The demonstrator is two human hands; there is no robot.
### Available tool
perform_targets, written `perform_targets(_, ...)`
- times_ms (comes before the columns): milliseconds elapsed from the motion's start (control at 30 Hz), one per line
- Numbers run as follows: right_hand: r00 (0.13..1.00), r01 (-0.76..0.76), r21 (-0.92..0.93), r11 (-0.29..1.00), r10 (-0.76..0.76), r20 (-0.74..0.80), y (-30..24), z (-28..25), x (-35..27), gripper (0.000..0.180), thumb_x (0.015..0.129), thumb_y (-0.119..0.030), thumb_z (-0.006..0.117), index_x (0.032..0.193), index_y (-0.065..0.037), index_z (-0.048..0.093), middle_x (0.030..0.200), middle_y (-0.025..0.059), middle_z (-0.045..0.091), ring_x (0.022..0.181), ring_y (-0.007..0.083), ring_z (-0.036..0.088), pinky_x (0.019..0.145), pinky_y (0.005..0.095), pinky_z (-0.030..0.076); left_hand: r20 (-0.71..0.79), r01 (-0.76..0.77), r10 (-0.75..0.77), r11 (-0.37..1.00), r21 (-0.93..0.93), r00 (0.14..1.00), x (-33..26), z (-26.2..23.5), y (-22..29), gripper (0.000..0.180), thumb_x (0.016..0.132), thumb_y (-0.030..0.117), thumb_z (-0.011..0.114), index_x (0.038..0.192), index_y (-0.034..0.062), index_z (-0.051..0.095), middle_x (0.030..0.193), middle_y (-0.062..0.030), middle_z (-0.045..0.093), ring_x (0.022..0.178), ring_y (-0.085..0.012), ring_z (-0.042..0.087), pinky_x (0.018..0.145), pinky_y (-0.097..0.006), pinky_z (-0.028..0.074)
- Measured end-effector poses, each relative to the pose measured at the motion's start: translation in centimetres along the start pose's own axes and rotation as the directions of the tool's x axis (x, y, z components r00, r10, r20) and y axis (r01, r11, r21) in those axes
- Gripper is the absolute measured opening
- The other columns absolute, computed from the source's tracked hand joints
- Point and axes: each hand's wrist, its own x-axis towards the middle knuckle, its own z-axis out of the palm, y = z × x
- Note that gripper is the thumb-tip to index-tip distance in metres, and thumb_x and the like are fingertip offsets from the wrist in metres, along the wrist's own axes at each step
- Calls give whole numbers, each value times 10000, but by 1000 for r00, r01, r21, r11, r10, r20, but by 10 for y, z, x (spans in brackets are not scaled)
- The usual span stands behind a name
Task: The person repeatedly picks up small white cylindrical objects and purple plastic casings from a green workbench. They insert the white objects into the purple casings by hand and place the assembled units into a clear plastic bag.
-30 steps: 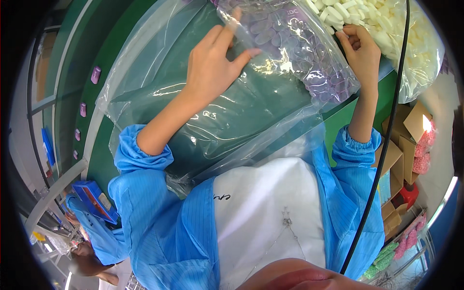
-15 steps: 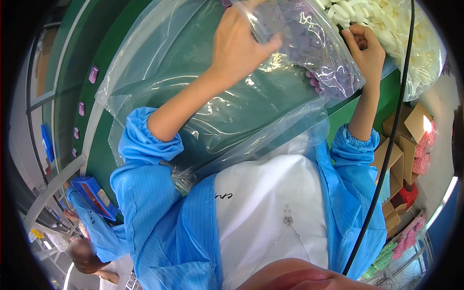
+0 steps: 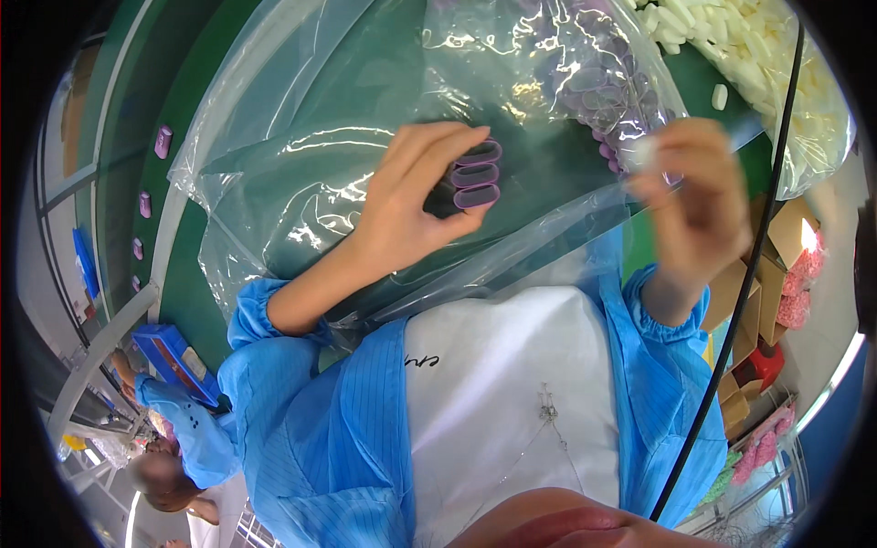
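My left hand (image 3: 402,205) grips a row of three purple oval open-ended plastic sleeves (image 3: 477,173) between thumb and fingers, their hollow ends facing up. It is over a large clear plastic bag (image 3: 365,164) spread across the green table. More purple sleeves (image 3: 607,96) lie heaped in the bag's far right part. My right hand (image 3: 702,205), smeared by motion, is raised near the bag's right edge. Its fingertips pinch a small white piece (image 3: 646,153), whose shape is blurred.
White oblong pieces (image 3: 722,36) spill from another clear bag at the far right, with one loose white piece (image 3: 720,97) nearby. A black cable (image 3: 731,301) hangs down the right side. Purple pieces (image 3: 163,142) stand along the left conveyor. Cardboard boxes (image 3: 731,301) are at right; another person (image 3: 196,434) works lower left.
My left hand has come out from the purple heap toward me, now with three sleeves. My right hand has left the white pile and moved nearer with a small white piece.
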Motion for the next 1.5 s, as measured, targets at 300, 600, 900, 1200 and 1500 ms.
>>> perform_targets(300,946,89,-11,996,-81,314,1,61,-22,311,653,83,757,955,63,687,1001,166,643,835,321,613,674,367,512,-127,-127,116,989,-75,985,-19,5,-11,559,639,105,943,1102,-2,651,1105,-169,619,896,-249,630,706,-327,513)
perform_targets(600,931,190,-163,968,-125,343,-5,74,-30,318,598,74,703,916,88,684,955,159,661,805,309,605,664,370,532,-109,-30,13,986,-161,994,-17,14,-10,375,642,14,865,986,27,717,936,-99,648,786,-246,639,649,-328,526)
perform_targets(900,884,198,-62,978,-151,442,3,70,-15,295,615,74,690,909,92,678,949,170,661,796,311,614,660,359,537,-91,14,-33,979,-201,995,-19,13,-12,316,677,9,849,972,29,735,911,-87,667,775,-235,648,636,-325,535)
perform_targets(1200,929,164,-135,977,-107,355,3,72,-24,329,618,49,737,943,81,700,918,157,664,776,288,618,625,337,531,-102,-10,-9,983,-182,995,-17,13,-18,322,678,25,859,974,29,734,906,-78,665,765,-235,645,636,-323,531)
perform_targets(1500,876,346,-176,922,-250,412,19,69,-23,322,619,-23,741,923,70,693,923,148,663,770,285,629,601,340,544,-46,8,-16,986,-169,999,-19,8,-18,311,720,31,865,1011,9,755,945,-94,689,808,-209,660,684,-301,526)
